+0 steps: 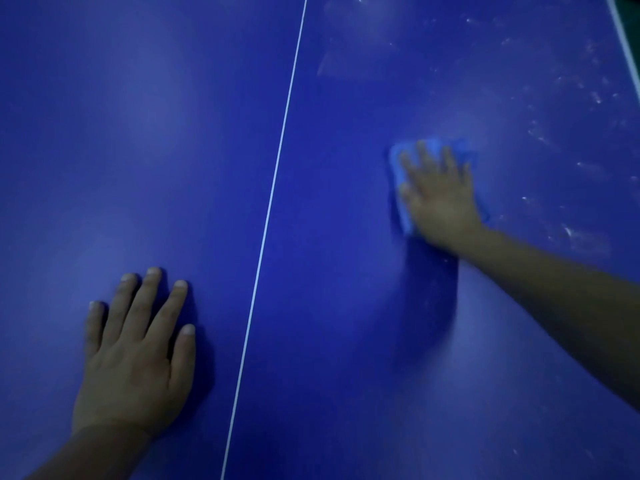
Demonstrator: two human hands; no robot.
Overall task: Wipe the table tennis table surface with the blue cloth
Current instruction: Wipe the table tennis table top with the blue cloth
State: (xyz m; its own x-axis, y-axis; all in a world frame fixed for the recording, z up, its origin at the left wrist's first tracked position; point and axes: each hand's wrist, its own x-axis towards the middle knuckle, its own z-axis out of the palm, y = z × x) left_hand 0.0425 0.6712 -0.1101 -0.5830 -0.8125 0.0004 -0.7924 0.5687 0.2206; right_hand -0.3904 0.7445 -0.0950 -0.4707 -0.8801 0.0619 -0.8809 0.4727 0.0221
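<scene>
The blue table tennis table (346, 306) fills the view, split by a thin white centre line (273, 188). My right hand (438, 195) lies flat with spread fingers on a light blue cloth (398, 168), pressing it onto the right half of the table. The cloth shows around the fingers and along the hand's left side; the hand and cloth are blurred. My left hand (138, 351) rests flat on the left half, fingers straight and spread, holding nothing.
White dusty specks and smears (585, 95) cover the far right part of the surface. A white edge line (623, 39) marks the table's right border at the top right corner, with darkness beyond it.
</scene>
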